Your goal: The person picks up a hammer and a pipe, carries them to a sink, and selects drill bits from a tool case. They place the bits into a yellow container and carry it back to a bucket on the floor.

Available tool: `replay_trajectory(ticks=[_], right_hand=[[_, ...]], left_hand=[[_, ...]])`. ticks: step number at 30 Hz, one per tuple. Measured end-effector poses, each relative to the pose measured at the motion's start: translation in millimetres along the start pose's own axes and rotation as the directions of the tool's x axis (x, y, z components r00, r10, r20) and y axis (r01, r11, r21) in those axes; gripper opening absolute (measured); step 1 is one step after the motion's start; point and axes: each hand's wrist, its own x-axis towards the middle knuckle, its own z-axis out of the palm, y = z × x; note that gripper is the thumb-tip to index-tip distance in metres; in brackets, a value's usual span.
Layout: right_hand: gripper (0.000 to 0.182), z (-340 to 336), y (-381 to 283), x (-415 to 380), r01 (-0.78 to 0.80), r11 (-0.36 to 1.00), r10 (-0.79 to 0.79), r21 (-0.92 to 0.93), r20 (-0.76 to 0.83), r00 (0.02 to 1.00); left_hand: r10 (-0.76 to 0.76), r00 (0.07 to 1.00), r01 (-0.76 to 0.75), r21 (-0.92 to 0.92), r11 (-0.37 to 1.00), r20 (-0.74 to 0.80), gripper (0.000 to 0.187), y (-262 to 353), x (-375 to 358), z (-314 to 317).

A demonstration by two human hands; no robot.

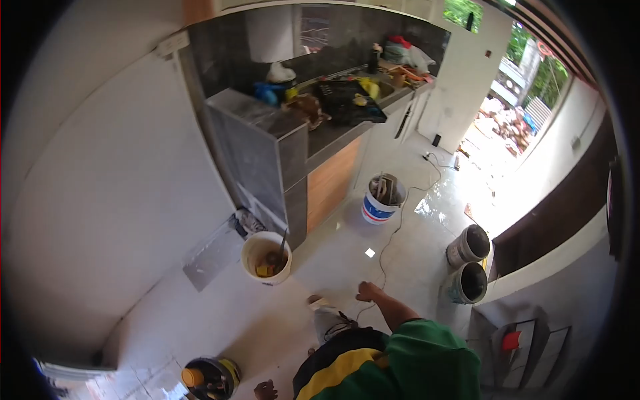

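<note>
My right hand point(369, 291) is stretched forward over the tiled floor, its fingers curled in, with nothing visible in them. A thin cable point(399, 233) runs along the floor and passes beneath that hand. At the bottom edge, my left hand point(265, 390) hangs low and is partly cut off; its fingers are small and dark. Nearest to the left hand stands a dark bucket point(230, 380) with an orange-topped item inside. A white bucket point(248, 265) holding tools and a yellow item stands by the wall, apart from both hands. One foot point(315, 300) shows beneath me.
Ahead is a tiled counter point(257, 123) piled with bags and a black tray point(343, 103). A blue-and-white bucket point(379, 210) holding scraps stands before it. Two grey buckets point(465, 283) stand at the right, near a bright doorway point(490, 153) with rubble outside.
</note>
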Motion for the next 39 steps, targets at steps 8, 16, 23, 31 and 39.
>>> replay_trajectory(ticks=[8,16,23,31,39], right_hand=[[0.034,-70,108,-57,-0.512,0.729,0.397,0.455,0.328,0.857],[0.042,-96,249,-92,-0.526,0.370,0.576,0.765,0.255,0.777],[0.039,-119,343,-112,-0.377,0.269,0.766,0.886,0.041,0.642],[0.039,-166,391,-107,-0.355,-0.184,0.739,0.916,0.368,0.565],[0.037,-281,559,-27,-0.371,-0.191,0.752,0.909,0.378,0.539]], left_hand=[[0.214,0.951,-0.242,0.107,0.964,0.222,0.028,148,35,125],[0.293,0.748,-0.610,0.442,0.658,0.596,0.044,335,91,370],[0.415,0.409,-0.902,0.294,0.315,0.813,0.047,524,34,601],[0.214,0.251,-0.961,0.215,0.174,0.944,0.054,615,-31,802],[0.348,0.284,-0.936,0.181,0.301,0.893,0.048,674,-24,959]])
